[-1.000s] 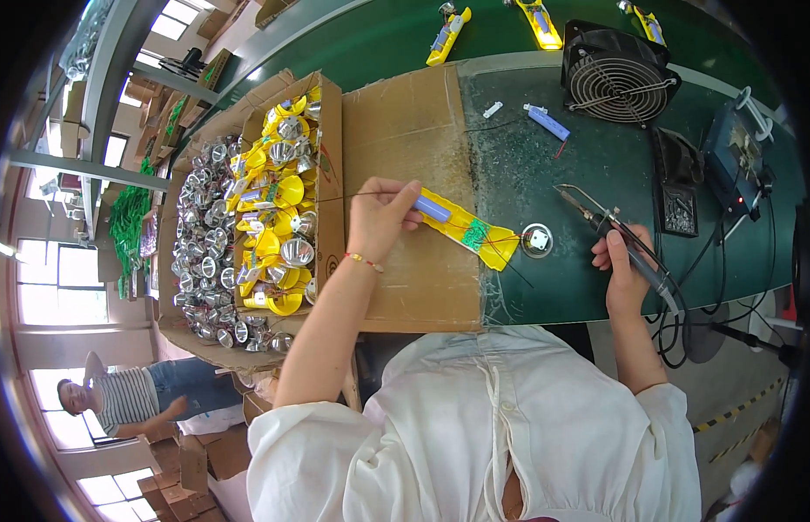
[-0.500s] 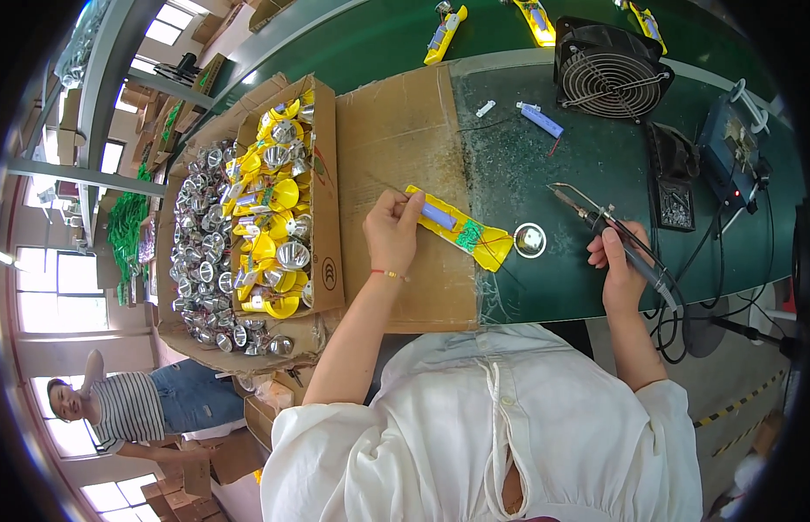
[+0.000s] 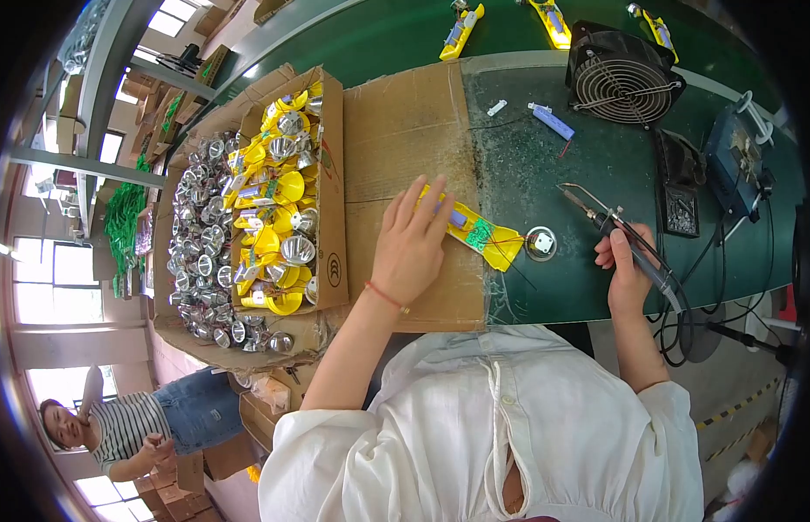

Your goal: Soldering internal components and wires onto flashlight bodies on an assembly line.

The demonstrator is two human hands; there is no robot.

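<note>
My left hand [image 3: 413, 233] lies with its fingers stretched out over the far left end of a yellow plastic flashlight housing [image 3: 507, 250]. Inside the housing are a purple battery cell, partly covered by my fingers, and a small green circuit board [image 3: 480, 233]. Thin wires lead from the board to a round silver reflector with a white back [image 3: 541, 244], just right of the housing. My right hand [image 3: 627, 265] is closed round the handle of a soldering iron [image 3: 625, 246], its tip pointing up and left above the green mat, apart from the housing.
Left stands a carton [image 3: 333, 200] of yellow housings beside many silver reflectors [image 3: 205, 252]. A purple cell [image 3: 553, 121], a fan [image 3: 624, 83], a black tray [image 3: 680, 209] and a blue soldering station [image 3: 734, 161] lie beyond my right hand. Another person [image 3: 135, 418] is at lower left.
My left hand has gone from a closed grip at the housing's end to outstretched fingers over it. My right hand stays on the soldering iron. The other person's arm has moved.
</note>
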